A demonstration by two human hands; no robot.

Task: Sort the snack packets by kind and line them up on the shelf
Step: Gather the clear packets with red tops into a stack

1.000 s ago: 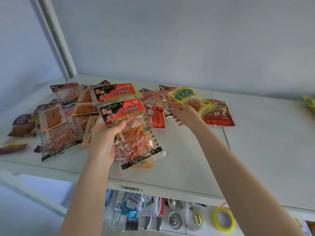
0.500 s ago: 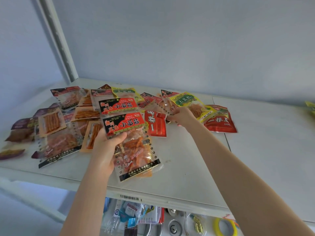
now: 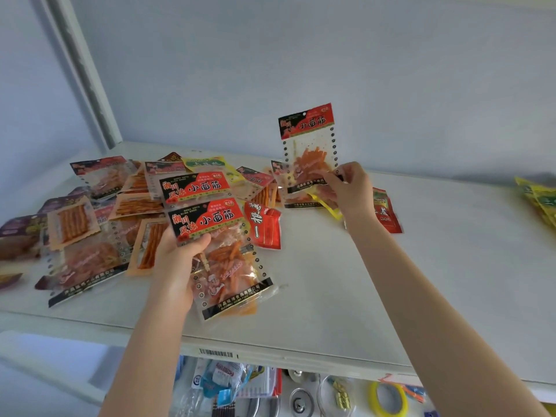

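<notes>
head view: we see a white shelf (image 3: 436, 281) with a loose pile (image 3: 99, 218) of mixed packets on its left half.
left hand (image 3: 177, 260): fingers and thumb clamped on a stack (image 3: 216, 233) of at least two red-header packets, held just above the near part of the shelf.
right hand (image 3: 350, 188): fingertips pinched on the lower edge of a matching packet (image 3: 310, 145), which stands upright in the air, right of the pile.
other kinds: yellow packets (image 3: 538, 203) lie at the far right edge; a red pouch (image 3: 266, 227) lies just beside the stack.
step: we judge that we are gathering one kind into the left hand; nothing looks lined up yet.
risk one: the raised packet is held by a thin pinch at its bottom edge, so it may tip or slip as we bring it over.
risk two: film slides on film; easing the left thumb to take the new one could let the stack fan out and fall.
risk three: the stack sits toward the near edge, so a dropped packet may go off the shelf into the clutter (image 3: 270, 392) below.
</notes>
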